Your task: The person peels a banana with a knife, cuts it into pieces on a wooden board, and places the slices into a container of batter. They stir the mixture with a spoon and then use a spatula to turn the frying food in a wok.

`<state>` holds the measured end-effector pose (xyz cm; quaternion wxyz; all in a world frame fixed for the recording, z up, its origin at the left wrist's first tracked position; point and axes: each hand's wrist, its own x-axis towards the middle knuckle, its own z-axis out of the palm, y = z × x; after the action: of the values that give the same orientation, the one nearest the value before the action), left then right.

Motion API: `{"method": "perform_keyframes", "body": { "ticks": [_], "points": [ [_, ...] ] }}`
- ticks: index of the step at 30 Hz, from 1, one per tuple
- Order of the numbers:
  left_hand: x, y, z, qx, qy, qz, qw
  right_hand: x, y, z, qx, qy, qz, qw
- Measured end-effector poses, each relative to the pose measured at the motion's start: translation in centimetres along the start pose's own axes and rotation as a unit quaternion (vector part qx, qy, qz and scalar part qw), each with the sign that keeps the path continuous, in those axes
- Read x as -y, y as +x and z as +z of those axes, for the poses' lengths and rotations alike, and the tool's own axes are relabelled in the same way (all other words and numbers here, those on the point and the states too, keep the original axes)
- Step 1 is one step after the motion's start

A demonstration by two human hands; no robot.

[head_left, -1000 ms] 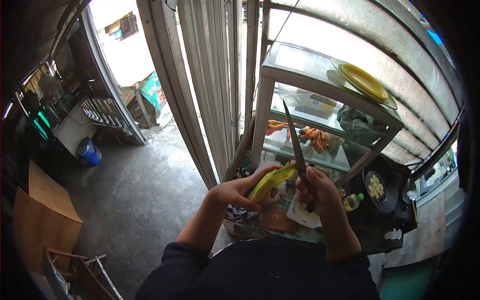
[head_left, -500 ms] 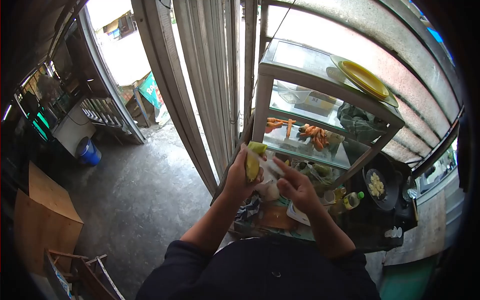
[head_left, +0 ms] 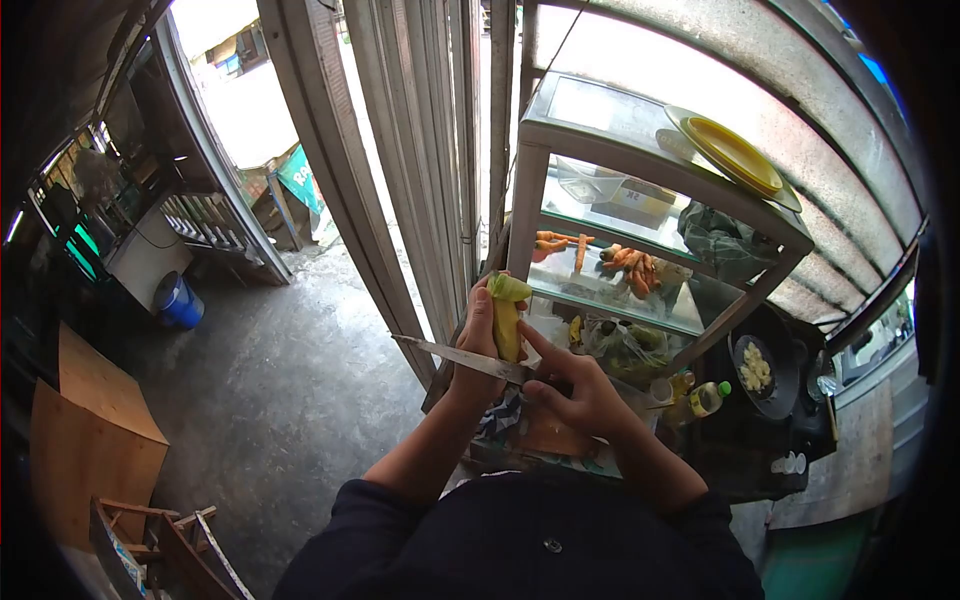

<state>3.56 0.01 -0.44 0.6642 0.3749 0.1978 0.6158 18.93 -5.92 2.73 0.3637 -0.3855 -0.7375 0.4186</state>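
A yellow-green, long vegetable or fruit [head_left: 507,325] stands roughly upright in my left hand [head_left: 480,335], whose fingers are wrapped round it. Its top end is greener. My right hand [head_left: 580,390] is closed on the handle of a knife [head_left: 465,357]. The long blade points left and crosses in front of my left wrist, below the yellow-green piece. My right index finger reaches up near the lower part of that piece.
A glass case [head_left: 660,240] holding carrots [head_left: 630,268] stands ahead, with yellow plates [head_left: 735,155] on top. Right of it are bottles [head_left: 708,399] and a dark pan [head_left: 768,375] with pale pieces. A blue bucket [head_left: 178,302] stands on the floor at left.
The knife, blurred and near the upper part of the piece before, has moved down and now points left. My right hand has shifted slightly down and left.
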Motion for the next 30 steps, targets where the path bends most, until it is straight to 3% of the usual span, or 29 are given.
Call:
{"method": "perform_keyframes", "body": {
  "ticks": [11, 14, 21, 25, 30],
  "points": [
    [-0.4, -0.3, 1.5, -0.073, -0.063, -0.047, 0.994, 0.5, 0.1, 0.0, -0.028, -0.056, 0.006, 0.998],
    [-0.1, -0.3, 0.5, 0.007, -0.026, -0.021, 0.999, 0.6, 0.2, 0.1, -0.04, -0.083, 0.001, 0.996],
    [-0.3, -0.4, 1.3, -0.008, 0.005, 0.008, 1.0, 1.4, 0.6, -1.5, 0.017, -0.055, 0.002, 0.998],
    [0.3, -0.4, 0.7, 0.01, -0.049, -0.028, 0.998, 0.7, 0.7, -1.2, 0.017, -0.094, -0.006, 0.995],
    [0.3, -0.4, 1.2, 0.008, -0.026, -0.006, 1.0, -0.2, 1.0, -0.4, -0.083, -0.141, -0.075, 0.984]
  ]
}}
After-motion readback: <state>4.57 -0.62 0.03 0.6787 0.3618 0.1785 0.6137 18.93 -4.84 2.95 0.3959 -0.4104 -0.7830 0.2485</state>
